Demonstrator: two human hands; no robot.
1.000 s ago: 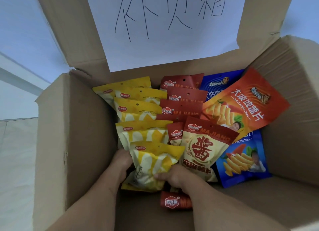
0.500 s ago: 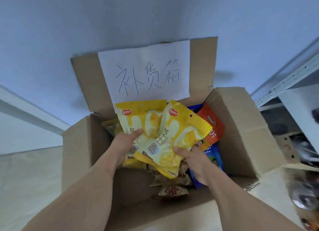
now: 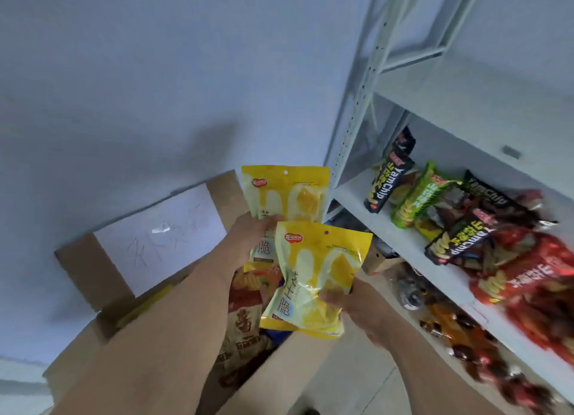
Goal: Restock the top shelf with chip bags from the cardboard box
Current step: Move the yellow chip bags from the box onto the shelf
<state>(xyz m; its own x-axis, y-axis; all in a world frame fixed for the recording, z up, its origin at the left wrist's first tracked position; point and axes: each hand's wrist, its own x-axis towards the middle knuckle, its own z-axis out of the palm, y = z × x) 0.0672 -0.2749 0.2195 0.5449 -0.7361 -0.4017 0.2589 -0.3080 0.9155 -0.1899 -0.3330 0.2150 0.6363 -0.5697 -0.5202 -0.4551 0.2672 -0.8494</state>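
Left hand (image 3: 248, 240) grips upper yellow chip bag (image 3: 287, 197), long axis upright, top edge at 12. Right hand (image 3: 351, 299) pinches lower yellow chip bag (image 3: 313, 275), tilted, top toward 1. Both over cardboard box (image 3: 80, 259) at 7. Shelf (image 3: 413, 244) at 3, crowded; bare wall at 11.

The handwriting on the white paper sheet (image 3: 161, 231) is blurred beyond reading, and the brown cardboard box (image 3: 84, 259) is largely hidden by forearms.
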